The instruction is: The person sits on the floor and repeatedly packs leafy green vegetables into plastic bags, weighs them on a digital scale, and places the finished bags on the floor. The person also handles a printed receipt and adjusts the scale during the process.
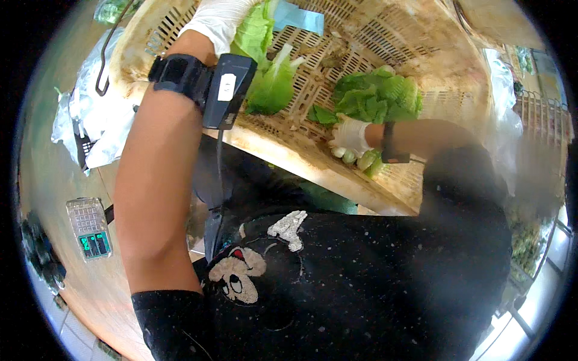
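Observation:
My left hand (221, 20), in a white glove, is at the upper left of a stained cream plastic crate (280, 146). Its fingers run past the top edge of the picture, beside a light green lettuce leaf (254, 36). Below it lies another leaf with a pale stem (273, 90). My right hand (351, 135), also gloved, is low in the crate at the right. It touches leafy green lettuce (375, 97), and pale stem ends (348, 156) show just under it. Its fingertips are partly hidden, so its grip is unclear.
A light blue sheet (300, 17) lies at the crate's top. Clear plastic bags (97, 108) are left of the crate, near a dark bent metal rod (103, 67). A plastic-wrapped device with keys and a lit display (90, 228) is at the lower left. More plastic (503, 108) hangs at the right.

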A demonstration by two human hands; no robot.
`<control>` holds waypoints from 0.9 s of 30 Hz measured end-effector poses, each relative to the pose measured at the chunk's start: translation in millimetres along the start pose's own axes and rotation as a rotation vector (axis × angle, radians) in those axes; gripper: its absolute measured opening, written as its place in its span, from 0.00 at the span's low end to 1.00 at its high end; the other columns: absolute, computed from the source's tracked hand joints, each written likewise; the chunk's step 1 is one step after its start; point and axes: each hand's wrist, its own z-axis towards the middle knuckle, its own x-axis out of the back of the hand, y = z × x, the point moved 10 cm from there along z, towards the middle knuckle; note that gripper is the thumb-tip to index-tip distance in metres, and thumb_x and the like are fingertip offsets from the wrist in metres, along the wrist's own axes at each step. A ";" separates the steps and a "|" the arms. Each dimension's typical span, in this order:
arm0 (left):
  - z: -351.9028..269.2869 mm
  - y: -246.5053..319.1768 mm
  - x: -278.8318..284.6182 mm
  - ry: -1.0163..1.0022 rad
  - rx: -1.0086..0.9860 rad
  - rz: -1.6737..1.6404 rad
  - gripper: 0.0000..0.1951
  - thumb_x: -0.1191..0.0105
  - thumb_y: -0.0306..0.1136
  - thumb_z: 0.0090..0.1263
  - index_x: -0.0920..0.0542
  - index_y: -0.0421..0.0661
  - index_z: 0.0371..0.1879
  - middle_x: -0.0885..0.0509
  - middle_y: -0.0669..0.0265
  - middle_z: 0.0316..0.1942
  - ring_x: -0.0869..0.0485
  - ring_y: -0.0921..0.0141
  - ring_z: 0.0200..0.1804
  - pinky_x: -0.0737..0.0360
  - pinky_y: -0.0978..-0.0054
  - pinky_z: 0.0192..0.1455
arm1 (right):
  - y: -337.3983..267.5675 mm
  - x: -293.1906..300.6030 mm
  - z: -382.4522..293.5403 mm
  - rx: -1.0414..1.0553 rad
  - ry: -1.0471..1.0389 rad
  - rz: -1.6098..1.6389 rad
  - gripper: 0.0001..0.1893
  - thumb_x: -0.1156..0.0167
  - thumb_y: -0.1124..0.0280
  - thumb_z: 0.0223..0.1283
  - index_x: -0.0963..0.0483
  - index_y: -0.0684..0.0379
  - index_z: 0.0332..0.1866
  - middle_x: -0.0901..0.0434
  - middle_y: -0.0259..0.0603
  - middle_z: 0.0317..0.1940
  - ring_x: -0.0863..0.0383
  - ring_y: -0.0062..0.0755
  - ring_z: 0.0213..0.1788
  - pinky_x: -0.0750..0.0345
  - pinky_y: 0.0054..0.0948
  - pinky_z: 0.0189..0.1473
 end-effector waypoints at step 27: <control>-278.0 102.3 142.7 0.234 -0.559 -0.385 0.32 0.31 0.29 0.49 0.29 0.43 0.56 0.23 0.67 0.50 0.25 0.72 0.53 0.29 0.72 0.58 | -114.0 515.6 -168.5 0.629 1.396 1.015 0.41 0.44 0.80 0.56 0.58 0.59 0.72 0.37 0.46 0.63 0.33 0.32 0.61 0.34 0.29 0.63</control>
